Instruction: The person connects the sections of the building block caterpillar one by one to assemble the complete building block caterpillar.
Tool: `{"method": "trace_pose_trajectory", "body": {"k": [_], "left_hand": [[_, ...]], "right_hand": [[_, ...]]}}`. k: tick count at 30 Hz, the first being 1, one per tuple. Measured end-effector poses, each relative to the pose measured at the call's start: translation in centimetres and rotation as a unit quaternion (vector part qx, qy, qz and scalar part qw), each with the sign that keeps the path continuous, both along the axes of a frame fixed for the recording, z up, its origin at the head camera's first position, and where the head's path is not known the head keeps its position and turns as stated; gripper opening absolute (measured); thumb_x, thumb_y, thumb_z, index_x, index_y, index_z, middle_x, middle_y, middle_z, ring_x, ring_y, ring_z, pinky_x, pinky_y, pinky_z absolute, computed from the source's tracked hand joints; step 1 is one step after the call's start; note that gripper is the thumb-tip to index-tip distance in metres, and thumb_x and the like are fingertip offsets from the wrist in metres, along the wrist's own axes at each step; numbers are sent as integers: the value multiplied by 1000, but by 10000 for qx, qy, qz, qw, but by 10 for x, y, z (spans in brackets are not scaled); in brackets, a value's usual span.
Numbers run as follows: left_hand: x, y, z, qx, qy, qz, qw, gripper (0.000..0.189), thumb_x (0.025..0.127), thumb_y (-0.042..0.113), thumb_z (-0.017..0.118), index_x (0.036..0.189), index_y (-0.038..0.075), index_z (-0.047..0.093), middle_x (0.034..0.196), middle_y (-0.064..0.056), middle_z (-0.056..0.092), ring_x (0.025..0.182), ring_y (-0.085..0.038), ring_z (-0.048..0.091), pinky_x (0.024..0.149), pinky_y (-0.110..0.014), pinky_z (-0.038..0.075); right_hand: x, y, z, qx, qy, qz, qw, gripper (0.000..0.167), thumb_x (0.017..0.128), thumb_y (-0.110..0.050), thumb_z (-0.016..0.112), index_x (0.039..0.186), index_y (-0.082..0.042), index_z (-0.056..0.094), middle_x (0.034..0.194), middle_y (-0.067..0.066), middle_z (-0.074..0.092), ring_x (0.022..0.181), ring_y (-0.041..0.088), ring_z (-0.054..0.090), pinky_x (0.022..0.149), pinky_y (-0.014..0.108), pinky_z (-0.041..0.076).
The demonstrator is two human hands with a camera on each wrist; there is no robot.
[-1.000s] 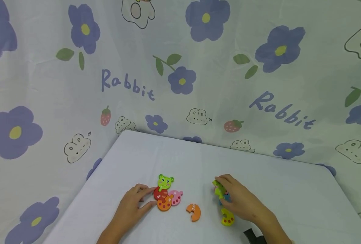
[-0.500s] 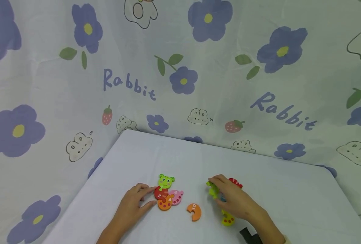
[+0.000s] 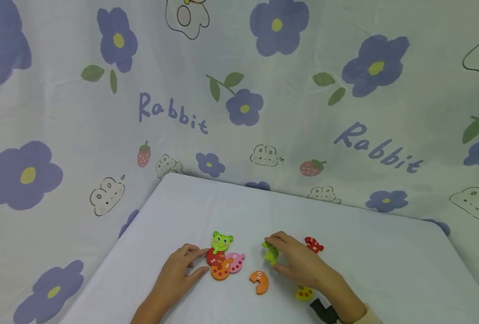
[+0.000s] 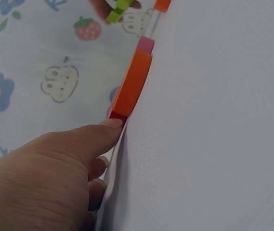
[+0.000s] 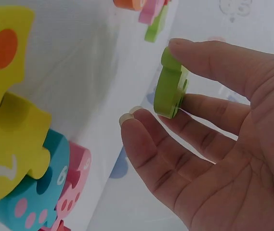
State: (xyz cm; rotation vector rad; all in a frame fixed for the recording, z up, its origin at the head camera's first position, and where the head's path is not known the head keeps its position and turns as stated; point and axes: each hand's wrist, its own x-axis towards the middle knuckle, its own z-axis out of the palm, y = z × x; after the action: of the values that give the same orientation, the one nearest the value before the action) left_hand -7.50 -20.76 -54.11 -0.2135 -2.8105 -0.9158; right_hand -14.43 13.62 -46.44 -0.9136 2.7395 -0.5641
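Observation:
My right hand [image 3: 297, 258] pinches a green puzzle piece [image 3: 270, 253] above the table between thumb and fingers; the right wrist view shows the piece [image 5: 169, 89] edge-on, other fingers spread. At left lie joined caterpillar puzzle pieces: a green smiling head [image 3: 221, 242], a red 2 [image 3: 216, 258], an orange 3 [image 3: 221, 271] and a pink 4 [image 3: 235, 263]. My left hand [image 3: 178, 272] rests beside them, index finger and thumb touching their left edge. In the left wrist view the thumb [image 4: 105, 132] meets the edge by the red and orange pieces.
A loose orange 10 piece [image 3: 263, 283] lies between the hands. Right of it are a red piece [image 3: 314, 245] and a yellow piece [image 3: 304, 294]. Teal [image 5: 50, 178] and pink [image 5: 79, 173] pieces show in the right wrist view. A black object [image 3: 323, 311] sits by the right forearm.
My right hand has carried the green piece leftward, toward the joined pieces, uncovering the red piece at right. The left hand stays at the joined pieces.

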Motion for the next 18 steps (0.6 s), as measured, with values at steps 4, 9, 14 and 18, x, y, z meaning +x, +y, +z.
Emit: {"method": "trace_pose_trajectory", "body": {"k": [4, 9, 14, 18], "left_hand": [[0, 1, 1, -30, -37, 32, 10000, 45, 86, 26, 89, 129, 25, 76, 109, 16, 58, 82, 0, 49, 74, -25, 47], [1, 1, 1, -41, -73, 58, 9999, 44, 86, 26, 89, 128, 26, 76, 109, 16, 58, 82, 0, 49, 75, -25, 49], [1, 1, 1, -8, -83, 46, 10000, 44, 87, 26, 89, 129, 26, 76, 109, 16, 58, 83, 0, 49, 75, -25, 48], [0, 1, 1, -7, -55, 24, 10000, 45, 86, 25, 89, 129, 26, 75, 109, 16, 58, 83, 0, 49, 75, -25, 49]], "right_hand": [[-1, -6, 1, 63, -61, 30, 10000, 65, 89, -28, 86, 147, -14, 59, 141, 1, 56, 122, 18, 61, 95, 37, 56], [-1, -13, 3, 144, -117, 64, 9998, 64, 89, -29, 85, 146, -13, 60, 142, 2, 57, 118, 17, 63, 92, 34, 58], [0, -17, 4, 254, -65, 106, 9996, 65, 89, -30, 86, 146, -12, 60, 141, 2, 57, 116, 17, 64, 90, 34, 58], [0, -20, 4, 316, -89, 87, 9994, 66, 89, -31, 86, 147, -13, 60, 142, 2, 57, 118, 18, 64, 89, 33, 59]]}}
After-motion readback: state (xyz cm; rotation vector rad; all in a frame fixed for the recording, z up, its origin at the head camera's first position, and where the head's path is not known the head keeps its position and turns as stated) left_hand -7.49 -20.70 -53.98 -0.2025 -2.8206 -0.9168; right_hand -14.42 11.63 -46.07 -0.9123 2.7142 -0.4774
